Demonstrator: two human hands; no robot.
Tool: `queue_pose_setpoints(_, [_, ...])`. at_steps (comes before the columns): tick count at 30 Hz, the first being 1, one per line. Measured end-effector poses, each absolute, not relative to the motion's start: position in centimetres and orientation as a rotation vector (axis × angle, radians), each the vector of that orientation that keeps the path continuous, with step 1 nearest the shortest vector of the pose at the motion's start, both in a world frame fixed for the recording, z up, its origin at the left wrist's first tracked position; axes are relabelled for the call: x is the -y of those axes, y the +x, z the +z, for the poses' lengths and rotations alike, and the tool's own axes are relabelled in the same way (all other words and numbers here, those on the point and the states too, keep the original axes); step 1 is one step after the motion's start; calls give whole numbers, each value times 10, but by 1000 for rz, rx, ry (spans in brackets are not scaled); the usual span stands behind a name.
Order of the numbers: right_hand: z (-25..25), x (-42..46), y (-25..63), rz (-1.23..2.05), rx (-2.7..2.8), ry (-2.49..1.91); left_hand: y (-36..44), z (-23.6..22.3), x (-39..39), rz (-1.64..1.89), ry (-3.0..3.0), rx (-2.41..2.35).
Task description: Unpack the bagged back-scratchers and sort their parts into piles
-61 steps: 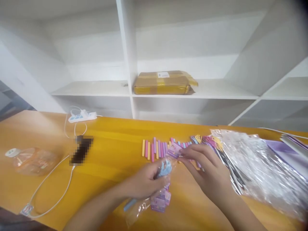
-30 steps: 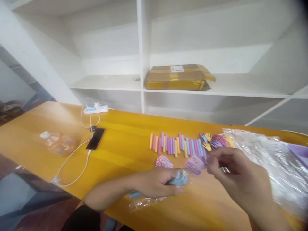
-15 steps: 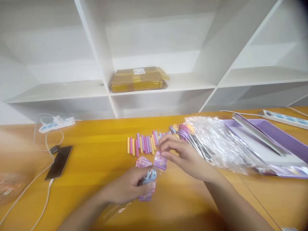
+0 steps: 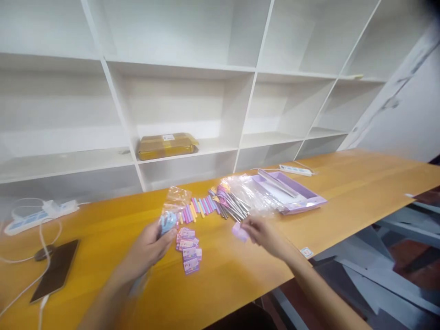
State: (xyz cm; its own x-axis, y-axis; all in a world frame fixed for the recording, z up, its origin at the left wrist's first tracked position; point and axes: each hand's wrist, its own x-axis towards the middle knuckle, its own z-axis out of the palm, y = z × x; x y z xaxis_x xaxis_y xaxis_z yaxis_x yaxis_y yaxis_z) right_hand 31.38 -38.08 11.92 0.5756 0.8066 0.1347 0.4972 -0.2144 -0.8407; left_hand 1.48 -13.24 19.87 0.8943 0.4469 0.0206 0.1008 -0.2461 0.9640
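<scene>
My left hand [image 4: 147, 245] is closed around a clear plastic bag [image 4: 178, 196] with light-blue pieces [image 4: 168, 222] in it; their exact shape is blurred. The bag's open-looking end sticks up past my fingers. Over the table to the right, my right hand [image 4: 259, 233] pinches a small purple card [image 4: 239, 232] by its edge. Between the hands lies a loose overlapping pile of similar printed cards [image 4: 190, 253]. Behind the pile is a row of pink, purple, yellow and blue sticks [image 4: 197, 208].
Metal rods with coloured ends [image 4: 233, 201] lie beside crumpled clear plastic [image 4: 252, 190] and a purple box [image 4: 309, 203]. A phone [image 4: 57, 268] on a cable and a power strip [image 4: 41, 217] are at left. A taped parcel [image 4: 167, 146] sits on the white shelf.
My hands have moved apart: the right carries the purple card off to the right, the left holds the bag up to the left of the pile. The view has turned right.
</scene>
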Motion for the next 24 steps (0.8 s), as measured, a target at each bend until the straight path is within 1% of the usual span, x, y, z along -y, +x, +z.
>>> queue_pose_setpoints(4, [75, 359, 292, 545, 1115, -1878, 11, 197, 118, 374, 1745, -429])
queue_pose_setpoints(8, [68, 297, 274, 515, 1208, -1816, 32, 185, 114, 317, 1636, -406])
queue_pose_setpoints(10, [74, 271, 264, 455, 1223, -1699, 46, 172, 116, 211, 1617, -355])
queue_pose_setpoints(13, [89, 254, 246, 609, 1273, -1379, 68, 143, 121, 74, 1553, -246])
queue_pose_setpoints(15, [99, 250, 236, 677, 1266, -1275, 80, 120, 124, 82, 1426, -173])
queue_pose_setpoints(20, [135, 235, 250, 340, 1192, -1372, 99, 73, 127, -70, 1152, 46])
queue_pose_setpoints(24, [175, 231, 284, 120, 1125, -1402, 104, 54, 122, -66, 1094, 57])
